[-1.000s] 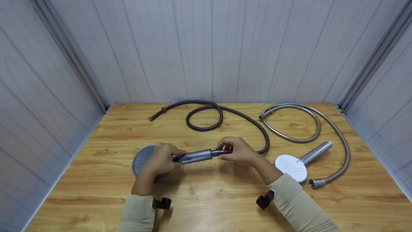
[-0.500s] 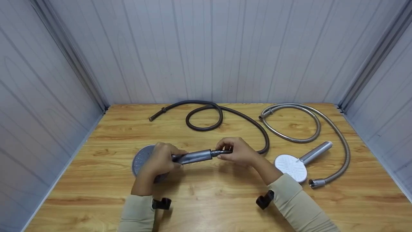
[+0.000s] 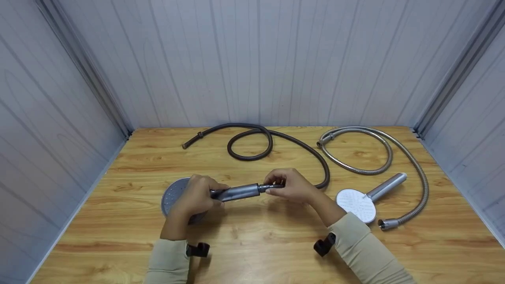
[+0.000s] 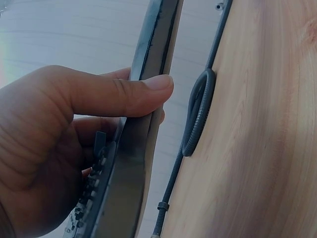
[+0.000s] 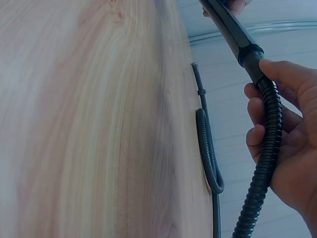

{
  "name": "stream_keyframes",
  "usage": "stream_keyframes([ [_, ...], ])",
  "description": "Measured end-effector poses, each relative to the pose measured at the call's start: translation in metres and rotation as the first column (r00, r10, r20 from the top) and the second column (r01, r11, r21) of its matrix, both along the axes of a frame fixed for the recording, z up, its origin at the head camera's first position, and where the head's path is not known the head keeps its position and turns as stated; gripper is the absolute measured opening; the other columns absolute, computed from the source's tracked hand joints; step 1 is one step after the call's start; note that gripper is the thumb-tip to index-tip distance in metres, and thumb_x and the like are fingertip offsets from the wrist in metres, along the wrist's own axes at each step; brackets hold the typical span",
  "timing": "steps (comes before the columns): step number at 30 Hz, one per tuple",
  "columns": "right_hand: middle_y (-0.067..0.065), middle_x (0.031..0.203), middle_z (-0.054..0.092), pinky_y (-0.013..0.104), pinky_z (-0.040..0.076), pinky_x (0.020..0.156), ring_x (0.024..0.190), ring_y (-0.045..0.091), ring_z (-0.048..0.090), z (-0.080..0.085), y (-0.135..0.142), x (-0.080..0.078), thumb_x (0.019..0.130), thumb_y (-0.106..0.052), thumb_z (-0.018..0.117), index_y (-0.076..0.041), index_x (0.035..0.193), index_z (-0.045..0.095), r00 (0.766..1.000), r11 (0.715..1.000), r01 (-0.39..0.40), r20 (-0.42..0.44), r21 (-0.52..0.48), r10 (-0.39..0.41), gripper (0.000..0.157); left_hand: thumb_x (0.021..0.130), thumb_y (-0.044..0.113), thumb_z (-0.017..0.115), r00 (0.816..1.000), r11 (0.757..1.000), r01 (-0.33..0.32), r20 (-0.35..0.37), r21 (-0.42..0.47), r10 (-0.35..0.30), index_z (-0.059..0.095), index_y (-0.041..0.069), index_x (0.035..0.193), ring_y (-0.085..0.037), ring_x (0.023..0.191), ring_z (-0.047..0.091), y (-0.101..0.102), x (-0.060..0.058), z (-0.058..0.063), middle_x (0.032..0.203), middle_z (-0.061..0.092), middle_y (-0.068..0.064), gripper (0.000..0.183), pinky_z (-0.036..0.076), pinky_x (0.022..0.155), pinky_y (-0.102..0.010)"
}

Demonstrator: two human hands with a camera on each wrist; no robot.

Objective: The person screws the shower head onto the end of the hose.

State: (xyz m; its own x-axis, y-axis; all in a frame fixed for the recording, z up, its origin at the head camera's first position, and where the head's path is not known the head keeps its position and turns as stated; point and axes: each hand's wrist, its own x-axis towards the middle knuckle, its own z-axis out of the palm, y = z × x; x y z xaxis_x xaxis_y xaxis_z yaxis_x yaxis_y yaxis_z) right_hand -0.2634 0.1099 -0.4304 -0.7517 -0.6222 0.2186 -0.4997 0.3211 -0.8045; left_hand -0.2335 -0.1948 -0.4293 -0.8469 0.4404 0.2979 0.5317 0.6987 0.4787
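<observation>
My left hand grips the handle of a dark grey shower head, its thumb lying across the handle in the left wrist view. The round spray plate juts out to the left, partly hidden behind that hand. At the handle's right end, my right hand pinches the end fitting of a dark ribbed shower hose with thumb and fingers. Fitting and handle end meet; how far they are joined cannot be told. From the right hand the hose runs back across the table in a loop.
A second shower head, white-faced with a silver handle, lies on the wooden table at the right. Around it curves a silver hose. Panelled walls stand behind and on both sides.
Both hands keep their places on the shower head and hose. Only the right fingers shift very slightly at the hose fitting.
</observation>
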Motion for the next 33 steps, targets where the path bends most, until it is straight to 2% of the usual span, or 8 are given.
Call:
stream_keyframes([
  [5, 0.013, 0.091, 0.067, 0.030, 0.042, 0.065, 0.072, 0.024, 0.051, 0.025, -0.004, 0.016, 0.088, -0.003, 0.070, 0.004, 0.101, 0.069, 1.000, 1.000, -0.012, 0.014, -0.002, 0.012, 0.015, 0.062, 0.008, 0.090, 1.000, 1.000, -0.004, 0.013, -0.003, 0.005, 0.079, 0.014, 0.103, -0.010, 0.077, 0.062, 0.001, 0.001, 0.001, 0.088, 0.074, 0.003, 0.044, 0.036, 0.096, -0.047],
  [8, 0.014, 0.091, 0.067, 0.029, 0.041, 0.064, 0.071, 0.022, 0.051, 0.026, -0.004, 0.016, 0.089, -0.003, 0.070, 0.004, 0.102, 0.069, 1.000, 1.000, -0.013, 0.019, 0.007, 0.012, 0.015, 0.062, 0.008, 0.090, 1.000, 1.000, -0.006, 0.017, -0.001, 0.006, 0.079, 0.014, 0.103, -0.011, 0.077, 0.062, 0.001, 0.001, 0.001, 0.087, 0.074, 0.003, 0.044, 0.036, 0.096, -0.048],
  [11, 0.014, 0.091, 0.067, 0.027, 0.040, 0.063, 0.070, 0.020, 0.050, 0.022, -0.004, 0.013, 0.089, -0.003, 0.069, 0.004, 0.103, 0.069, 1.000, 1.000, -0.012, 0.026, 0.017, 0.012, 0.015, 0.061, 0.008, 0.090, 1.000, 1.000, -0.007, 0.014, 0.000, 0.007, 0.079, 0.014, 0.103, -0.012, 0.079, 0.063, 0.001, 0.001, 0.001, 0.088, 0.074, 0.002, 0.044, 0.037, 0.097, -0.049],
  [18, 0.013, 0.093, 0.068, 0.026, 0.039, 0.062, 0.072, 0.020, 0.051, -0.004, 0.000, -0.004, 0.092, -0.007, 0.067, 0.000, 0.106, 0.070, 0.999, 1.000, -0.010, 0.035, 0.004, 0.010, 0.016, 0.062, 0.009, 0.091, 1.000, 1.000, 0.005, -0.008, -0.015, -0.005, 0.079, 0.015, 0.104, -0.011, 0.076, 0.063, 0.001, 0.001, 0.001, 0.087, 0.074, 0.002, 0.044, 0.037, 0.096, -0.049],
  [28, 0.000, 0.088, 0.070, 0.026, 0.046, 0.064, 0.077, 0.015, 0.061, -0.009, 0.003, -0.006, 0.094, -0.018, 0.066, -0.011, 0.105, 0.072, 0.998, 1.000, -0.006, 0.064, 0.000, 0.006, 0.014, 0.063, 0.009, 0.090, 1.000, 0.999, 0.022, -0.019, -0.023, -0.023, 0.079, 0.016, 0.103, -0.010, 0.074, 0.063, 0.002, 0.000, 0.000, 0.087, 0.075, 0.001, 0.043, 0.038, 0.094, -0.050],
  [33, 0.001, 0.091, 0.067, 0.026, 0.046, 0.065, 0.076, 0.016, 0.058, -0.010, 0.003, -0.006, 0.091, -0.020, 0.070, -0.008, 0.107, 0.071, 0.999, 1.000, 0.002, 0.038, 0.013, -0.002, 0.020, 0.064, 0.010, 0.090, 1.000, 1.000, 0.012, 0.000, -0.021, -0.012, 0.078, 0.015, 0.105, -0.012, 0.078, 0.064, 0.002, 0.000, -0.001, 0.088, 0.075, 0.000, 0.043, 0.039, 0.096, -0.049],
])
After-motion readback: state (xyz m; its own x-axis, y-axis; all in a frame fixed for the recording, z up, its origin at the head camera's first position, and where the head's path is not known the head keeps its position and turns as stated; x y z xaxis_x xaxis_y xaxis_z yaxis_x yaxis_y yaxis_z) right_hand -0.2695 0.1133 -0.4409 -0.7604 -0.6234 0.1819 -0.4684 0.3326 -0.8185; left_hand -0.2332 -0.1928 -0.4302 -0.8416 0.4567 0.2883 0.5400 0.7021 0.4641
